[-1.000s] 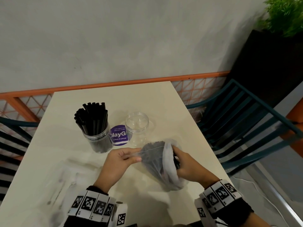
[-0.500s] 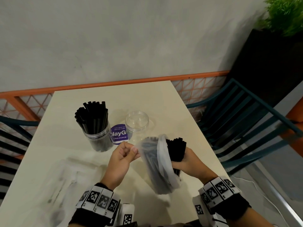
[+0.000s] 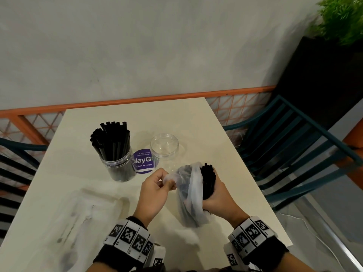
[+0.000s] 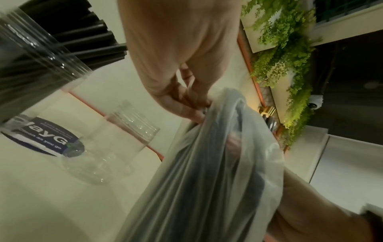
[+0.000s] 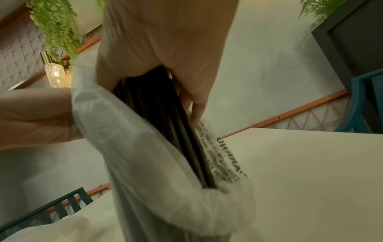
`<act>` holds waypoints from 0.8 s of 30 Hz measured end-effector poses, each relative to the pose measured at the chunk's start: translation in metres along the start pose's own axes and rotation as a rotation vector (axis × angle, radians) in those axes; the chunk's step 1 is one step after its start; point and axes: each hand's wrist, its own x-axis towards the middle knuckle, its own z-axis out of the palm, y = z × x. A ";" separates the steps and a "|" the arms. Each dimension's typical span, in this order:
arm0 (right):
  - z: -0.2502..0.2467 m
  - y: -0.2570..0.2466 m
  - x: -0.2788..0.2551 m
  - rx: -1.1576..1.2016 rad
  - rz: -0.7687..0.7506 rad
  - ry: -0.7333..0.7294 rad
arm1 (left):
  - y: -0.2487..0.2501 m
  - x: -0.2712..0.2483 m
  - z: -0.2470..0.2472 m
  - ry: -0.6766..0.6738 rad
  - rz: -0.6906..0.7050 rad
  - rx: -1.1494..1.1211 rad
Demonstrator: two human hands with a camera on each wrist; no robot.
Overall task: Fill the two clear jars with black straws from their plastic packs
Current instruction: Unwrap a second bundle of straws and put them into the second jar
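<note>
My right hand (image 3: 213, 195) grips a bundle of black straws (image 3: 207, 178), its upper half drawn out of a translucent plastic pack (image 3: 191, 203). My left hand (image 3: 163, 182) pinches the pack's open edge and holds it back. In the left wrist view the pack (image 4: 207, 180) hangs below the pinching fingers (image 4: 186, 104); the right wrist view shows the straws (image 5: 165, 122) rising from the pack (image 5: 134, 155). Behind the hands stands an empty clear jar (image 3: 164, 147). To its left a second jar (image 3: 117, 165) is packed with black straws.
A purple round sticker (image 3: 142, 161) lies between the jars on the cream table (image 3: 206, 126). An emptied clear pack (image 3: 82, 214) lies flat at the near left. Teal chairs (image 3: 294, 146) stand right and left of the table, an orange rail behind.
The right hand has pulled the straw bundle up and partly out of the pack, which has slid down and bunched. The left hand keeps pinching the pack's edge, now a little lower.
</note>
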 end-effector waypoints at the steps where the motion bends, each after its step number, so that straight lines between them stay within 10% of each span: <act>1: 0.000 0.001 0.000 0.018 -0.004 0.022 | 0.001 0.000 0.001 -0.040 -0.011 -0.034; 7: -0.002 0.010 0.001 0.087 -0.005 0.069 | 0.001 0.004 -0.004 -0.307 -0.204 -0.474; 10: -0.006 0.013 0.001 0.086 0.019 0.069 | -0.001 0.009 -0.014 -0.408 -0.078 -0.222; 17: -0.009 0.016 0.008 0.001 0.012 0.074 | -0.002 0.012 -0.003 -0.052 0.192 0.199; 24: -0.012 0.020 0.012 0.019 -0.001 0.079 | -0.009 0.009 0.001 -0.164 -0.005 -0.038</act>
